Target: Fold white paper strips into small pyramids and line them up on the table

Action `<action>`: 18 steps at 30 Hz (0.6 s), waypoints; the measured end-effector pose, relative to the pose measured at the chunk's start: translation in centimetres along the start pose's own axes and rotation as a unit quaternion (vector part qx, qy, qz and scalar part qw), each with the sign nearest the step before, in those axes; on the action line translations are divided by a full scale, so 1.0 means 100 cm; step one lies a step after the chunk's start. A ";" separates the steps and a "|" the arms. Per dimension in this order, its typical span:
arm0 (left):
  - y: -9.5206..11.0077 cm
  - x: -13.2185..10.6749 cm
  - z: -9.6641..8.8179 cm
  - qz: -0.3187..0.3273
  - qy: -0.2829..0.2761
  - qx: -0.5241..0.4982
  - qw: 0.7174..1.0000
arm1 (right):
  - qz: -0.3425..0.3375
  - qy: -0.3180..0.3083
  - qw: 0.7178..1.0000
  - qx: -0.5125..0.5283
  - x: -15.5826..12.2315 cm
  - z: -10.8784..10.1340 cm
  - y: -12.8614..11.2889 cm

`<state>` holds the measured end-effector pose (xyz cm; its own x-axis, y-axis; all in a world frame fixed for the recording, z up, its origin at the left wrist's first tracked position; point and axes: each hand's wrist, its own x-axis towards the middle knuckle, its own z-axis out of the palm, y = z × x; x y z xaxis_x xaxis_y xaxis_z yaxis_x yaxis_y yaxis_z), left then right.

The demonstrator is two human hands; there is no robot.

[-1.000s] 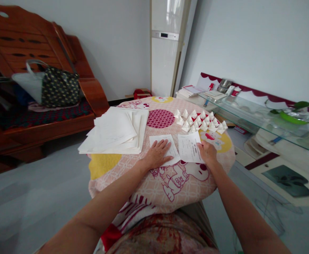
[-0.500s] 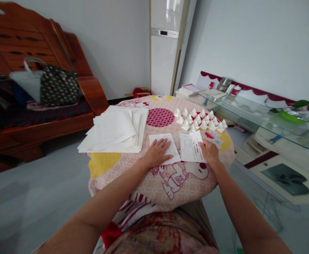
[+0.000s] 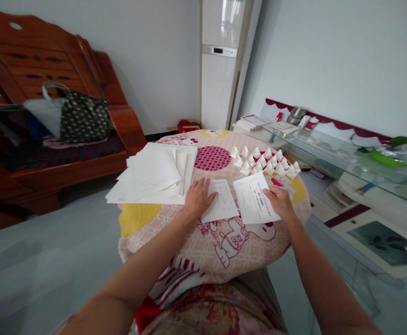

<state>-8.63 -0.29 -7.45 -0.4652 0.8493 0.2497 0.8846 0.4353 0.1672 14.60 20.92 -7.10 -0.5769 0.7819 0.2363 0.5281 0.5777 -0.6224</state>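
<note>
On the cloth-covered round table (image 3: 185,237) lie two small printed sheets. My left hand (image 3: 200,197) rests at the left edge of the left sheet (image 3: 222,204), its fingers laid out flat and the thumb touching the paper. Between the thumb and fingers of my right hand (image 3: 278,201) is the right edge of the other printed sheet (image 3: 254,200), which is tilted a little. Left of my left hand is a stack of white paper (image 3: 150,170). Behind the right sheet stand several folded white paper pieces (image 3: 264,160) in rows.
To the right is a glass-topped cabinet (image 3: 332,153) with cups, a book stack (image 3: 248,122) and a green bowl (image 3: 390,158). A wooden bench (image 3: 50,172) with a dotted bag (image 3: 84,116) stands at the left. A tall white cabinet-like unit (image 3: 217,83) fills the corner.
My right hand has drawn its sheet slightly nearer and turned it, widening the gap between the sheets. My left hand has slid left, uncovering more of the left sheet. The view has shifted slightly.
</note>
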 end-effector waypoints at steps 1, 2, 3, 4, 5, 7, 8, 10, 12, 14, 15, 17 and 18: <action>0.000 0.000 -0.004 -0.036 0.001 0.011 0.999 | -0.001 0.003 1.000 0.020 0.001 0.000 -0.001; 0.000 0.000 -0.008 -0.059 -0.007 0.020 0.998 | -0.003 0.006 0.999 0.038 0.001 0.001 -0.003; 0.001 0.000 -0.011 -0.070 -0.019 0.025 0.997 | -0.006 0.008 0.998 0.055 0.002 0.002 -0.005; 0.001 0.000 -0.013 -0.072 -0.031 0.026 0.997 | -0.009 0.010 0.997 0.071 0.003 0.004 -0.006; 0.002 0.001 -0.013 -0.067 -0.039 0.022 0.997 | -0.012 0.012 0.996 0.085 0.003 0.006 -0.007; 0.003 0.002 -0.010 -0.054 -0.041 0.000 0.998 | -0.017 0.010 0.994 0.110 0.005 0.011 -0.008; 0.002 0.003 -0.006 -0.047 -0.036 -0.019 0.998 | -0.019 0.007 0.992 0.122 0.006 0.013 -0.009; -0.003 0.006 0.003 -0.036 -0.014 -0.072 0.997 | -0.017 -0.005 0.990 0.142 0.007 0.016 -0.008; -0.011 0.012 0.013 -0.027 0.020 -0.139 0.990 | -0.003 -0.020 0.987 0.161 0.008 0.016 -0.008; -0.024 0.022 0.018 -0.012 0.058 -0.188 0.980 | 0.016 -0.031 0.984 0.176 0.008 0.014 -0.008; -0.032 0.028 0.018 0.001 0.081 -0.204 0.976 | 0.024 -0.036 0.982 0.182 0.007 0.013 -0.008; -0.050 0.044 0.013 0.011 0.134 -0.216 0.967 | 0.035 -0.052 0.979 0.195 0.003 0.009 -0.009; -0.060 0.053 0.009 0.003 0.156 -0.212 0.965 | 0.040 -0.069 0.976 0.202 0.001 0.006 -0.009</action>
<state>-16.36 1.82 -7.98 -0.5052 0.6919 0.5158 0.8254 0.2129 0.5228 13.68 20.31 -6.99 -0.6376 0.7652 0.0894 0.3025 0.3554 -0.8844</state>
